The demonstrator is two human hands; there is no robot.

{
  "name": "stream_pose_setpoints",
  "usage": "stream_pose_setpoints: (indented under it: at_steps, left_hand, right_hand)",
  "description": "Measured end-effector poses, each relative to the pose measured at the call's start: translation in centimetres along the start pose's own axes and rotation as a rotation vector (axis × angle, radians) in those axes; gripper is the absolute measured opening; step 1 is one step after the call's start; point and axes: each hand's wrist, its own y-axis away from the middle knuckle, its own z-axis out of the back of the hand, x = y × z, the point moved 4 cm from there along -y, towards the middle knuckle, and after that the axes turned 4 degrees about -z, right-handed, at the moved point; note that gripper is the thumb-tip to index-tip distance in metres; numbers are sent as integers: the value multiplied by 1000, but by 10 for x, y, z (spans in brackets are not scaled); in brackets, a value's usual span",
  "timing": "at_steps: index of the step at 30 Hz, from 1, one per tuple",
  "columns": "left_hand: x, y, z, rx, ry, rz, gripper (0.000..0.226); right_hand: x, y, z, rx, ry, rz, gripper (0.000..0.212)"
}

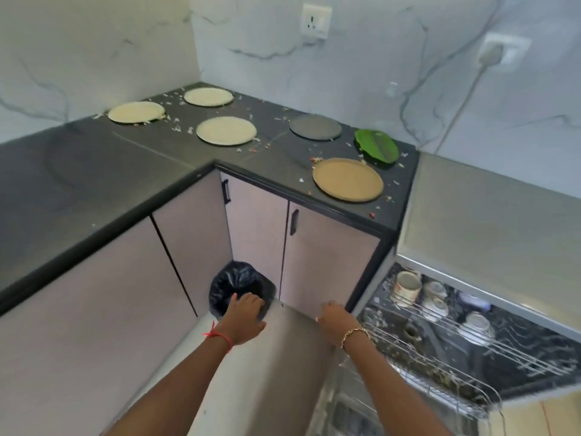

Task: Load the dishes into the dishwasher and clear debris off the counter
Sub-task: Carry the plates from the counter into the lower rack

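On the dark corner counter point(94, 184) lie three cream plates point(226, 130), a grey plate point(315, 126), a green leaf-shaped plate point(375, 148) and a tan plate point(348, 180). White and red debris point(176, 127) is scattered among them. The dishwasher point(471, 309) at the lower right stands open, its wire rack point(440, 328) holding several cups point(407, 284). Its grey door point(292, 357) slants up toward me. My left hand point(246, 316) grips the door's top left corner. My right hand point(334, 317) grips the top edge near the rack.
A bin lined with a black bag point(232, 278) stands in the cabinet corner, just beyond my left hand. Cabinet doors with black handles point(294, 221) run under the counter. A plugged cable point(465, 99) hangs down the marble wall.
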Motion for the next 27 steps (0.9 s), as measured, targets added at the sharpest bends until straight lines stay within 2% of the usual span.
stream_pose_setpoints:
  at_steps: [5, 9, 11, 15, 21, 24, 27]
  left_hand:
    - [66, -19, 38, -48, 9, -3, 53]
    - [85, -46, 63, -128, 20, -23, 49]
    - [89, -63, 77, -180, 37, -48, 47]
    - [87, -102, 102, -221, 66, -93, 47]
    - [81, -172, 135, -289, 76, -163, 48]
    - [78, -214, 149, -327, 137, -167, 49]
    - [74, -261, 166, -354, 217, -149, 50]
  right_hand:
    - [55, -35, 26, -96, 73, 42, 40]
    - [67, -59, 55, -254, 178, 94, 52]
    - [66, -72, 76, -332, 153, 98, 47]
    - [51, -97, 122, -492, 92, 33, 46]
    - [9, -143, 171, -613, 7, -83, 37]
    - [-14, -174, 198, -615, -41, -146, 31]
    - [-43, -212, 217, -574, 48, -157, 34]
